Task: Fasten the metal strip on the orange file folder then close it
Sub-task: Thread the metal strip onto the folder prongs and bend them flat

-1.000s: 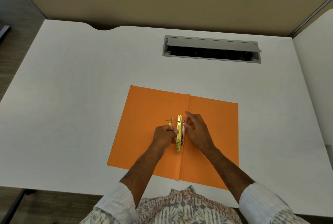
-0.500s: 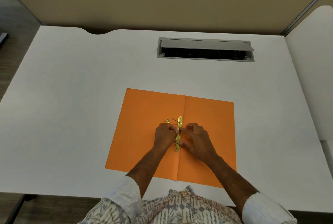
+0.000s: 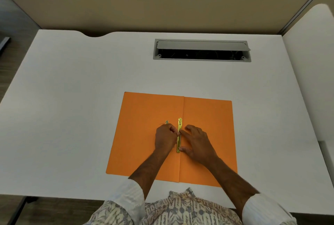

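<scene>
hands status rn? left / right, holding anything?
Left hand: curled, fingertips pinched at the metal strip on the orange folder.
Right hand: open, fingers spread, pressing on the strip, gripping nothing.

Orange folder (image 3: 144, 134), gold strip (image 3: 179, 141)

The flat orange paper file folder (image 3: 144, 134) looks matt and smooth; its narrow gold metal strip (image 3: 179, 134) shines glossy. The white desk (image 3: 90, 80) is smooth, matt laminate.

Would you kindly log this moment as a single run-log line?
folder: open flat on desk | metal strip: along crease | left hand, right hand: both pressing on strip | fastening: unconfirmed
</scene>
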Motion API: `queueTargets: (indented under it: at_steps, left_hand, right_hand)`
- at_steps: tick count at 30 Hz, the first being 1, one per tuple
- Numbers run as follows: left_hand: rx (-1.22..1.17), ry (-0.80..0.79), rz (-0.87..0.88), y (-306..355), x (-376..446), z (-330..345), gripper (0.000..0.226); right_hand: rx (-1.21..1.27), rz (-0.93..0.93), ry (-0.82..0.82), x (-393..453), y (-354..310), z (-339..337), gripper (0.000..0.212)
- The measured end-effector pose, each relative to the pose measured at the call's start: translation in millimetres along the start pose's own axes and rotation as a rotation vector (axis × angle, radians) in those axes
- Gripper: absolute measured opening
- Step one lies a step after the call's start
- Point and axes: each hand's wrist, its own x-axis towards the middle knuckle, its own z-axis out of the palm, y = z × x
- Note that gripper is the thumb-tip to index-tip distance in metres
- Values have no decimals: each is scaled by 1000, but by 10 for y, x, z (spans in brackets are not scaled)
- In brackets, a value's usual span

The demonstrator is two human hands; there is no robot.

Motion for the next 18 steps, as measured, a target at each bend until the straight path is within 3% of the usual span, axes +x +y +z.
queueTargets:
  at_steps: [6,18]
  left_hand:
    - [166,31,36,54,21,29,6]
    - [71,70,209,111,221,75,16]
  right_hand:
    - [-42,-8,-23,4,-33,-50,70]
    - [-178,-57,-53,-39,-125,-50,82]
